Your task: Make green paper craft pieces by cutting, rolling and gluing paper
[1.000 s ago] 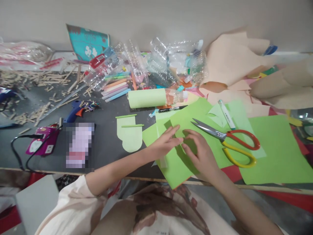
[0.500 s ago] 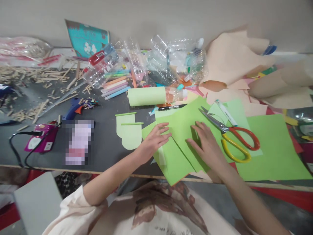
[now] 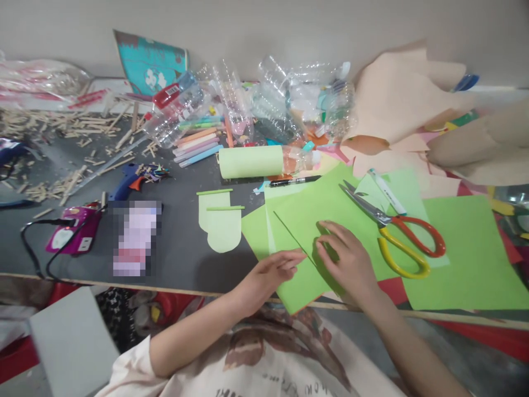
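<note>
My left hand [image 3: 278, 273] lies over the lower part of a bright green paper sheet [image 3: 308, 204], its fingers stretched to the right and holding nothing I can see. On the same paper, my right hand [image 3: 346, 259] rests with fingers apart, thumb side toward the left hand. A dark slanting line, a cut or paper edge, runs between the hands. Right of them lie scissors [image 3: 386, 220] with one red and one yellow handle, blades apart. Pale green cut-out pieces [image 3: 223, 231] with thin green rolled strips across their tops are left of the paper.
Behind the hands lie a bottle wrapped in pale green paper [image 3: 252, 161] and a black pen [image 3: 295, 181]. To the left are a blue glue gun [image 3: 123, 184], a blurred-out phone [image 3: 136, 237] and a purple box with a cord [image 3: 74, 231]. Plastic bottles [image 3: 273, 99] line the back.
My left hand has slid down and right, toward the table's front edge, uncovering the top of the dark line. My right hand has shifted slightly down, fingers more bent.
</note>
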Motion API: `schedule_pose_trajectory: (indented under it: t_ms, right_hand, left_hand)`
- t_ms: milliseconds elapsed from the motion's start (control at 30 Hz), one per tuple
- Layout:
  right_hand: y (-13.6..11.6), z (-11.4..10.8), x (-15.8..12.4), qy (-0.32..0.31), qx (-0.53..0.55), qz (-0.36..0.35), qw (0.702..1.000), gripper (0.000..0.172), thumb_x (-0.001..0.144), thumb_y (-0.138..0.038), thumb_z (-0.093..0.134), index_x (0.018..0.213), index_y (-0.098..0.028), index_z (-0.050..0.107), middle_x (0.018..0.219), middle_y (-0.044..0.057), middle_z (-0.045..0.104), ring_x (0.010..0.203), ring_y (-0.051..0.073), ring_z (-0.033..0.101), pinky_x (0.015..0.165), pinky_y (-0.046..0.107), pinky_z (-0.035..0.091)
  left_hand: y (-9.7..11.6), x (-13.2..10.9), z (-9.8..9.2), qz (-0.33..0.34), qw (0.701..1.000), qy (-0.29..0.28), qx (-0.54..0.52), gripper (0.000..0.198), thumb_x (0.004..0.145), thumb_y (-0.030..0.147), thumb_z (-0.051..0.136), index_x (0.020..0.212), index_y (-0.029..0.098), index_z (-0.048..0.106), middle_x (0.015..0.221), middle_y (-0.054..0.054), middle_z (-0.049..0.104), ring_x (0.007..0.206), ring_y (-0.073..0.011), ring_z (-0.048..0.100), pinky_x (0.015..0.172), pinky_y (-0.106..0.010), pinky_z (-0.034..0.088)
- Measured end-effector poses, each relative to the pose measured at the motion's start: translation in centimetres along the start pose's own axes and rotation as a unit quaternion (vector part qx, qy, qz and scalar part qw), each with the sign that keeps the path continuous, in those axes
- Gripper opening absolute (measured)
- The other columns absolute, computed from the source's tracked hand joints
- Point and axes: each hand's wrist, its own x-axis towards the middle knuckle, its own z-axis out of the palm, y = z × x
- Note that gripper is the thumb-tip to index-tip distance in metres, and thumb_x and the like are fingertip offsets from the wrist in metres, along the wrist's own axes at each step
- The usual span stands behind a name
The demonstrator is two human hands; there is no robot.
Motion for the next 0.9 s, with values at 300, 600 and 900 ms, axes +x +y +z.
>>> schedule_pose_trajectory:
  t_ms: [300, 600, 900]
  right_hand:
    - [-0.6, -0.5, -0.1, -0.053, -0.019, -0.023, 0.998, 0.013, 0.092, -0.024, 0.047, 0.087, -0.02, 0.059, 0.121, 0.017, 0.063, 0.117, 0.031, 0.057, 0.095, 0.051, 0.049]
    - [-1.3, -1.0, -0.5, -0.009, 0.062, 0.044, 0.997, 0.014, 0.091, -0.024, 0.046, 0.081, -0.023, 0.057, 0.125, 0.013, 0.063, 0.11, 0.027, 0.062, 0.088, 0.045, 0.052]
    - [-1.6, -0.4, -0.5, 0.026, 0.07, 0.003, 0.997, 0.013, 0.093, -0.022, 0.048, 0.089, -0.022, 0.061, 0.115, 0.014, 0.069, 0.103, 0.025, 0.066, 0.084, 0.043, 0.055]
  left_hand:
    - [-0.6, 2.1, 1.5, 0.053, 0.998, 0.034, 0.015, 0.025, 0.075, 0.033, 0.074, 0.097, 0.023, 0.068, 0.131, -0.007, 0.059, 0.127, -0.0277, 0.052, 0.111, -0.041, 0.033]
    - [-2.1, 2.3, 2.3, 0.126, 0.986, 0.104, 0.028, 0.016, 0.074, 0.031, 0.072, 0.088, 0.024, 0.073, 0.133, -0.005, 0.052, 0.13, -0.027, 0.046, 0.109, -0.037, 0.038]
    - [-2.0, 3.4, 4.7, 0.028, 0.995, 0.088, 0.035, 0.069, 0.071, 0.027, 0.064, 0.138, 0.022, 0.05, 0.153, -0.006, 0.036, 0.139, -0.0303, 0.035, 0.113, -0.04, 0.031]
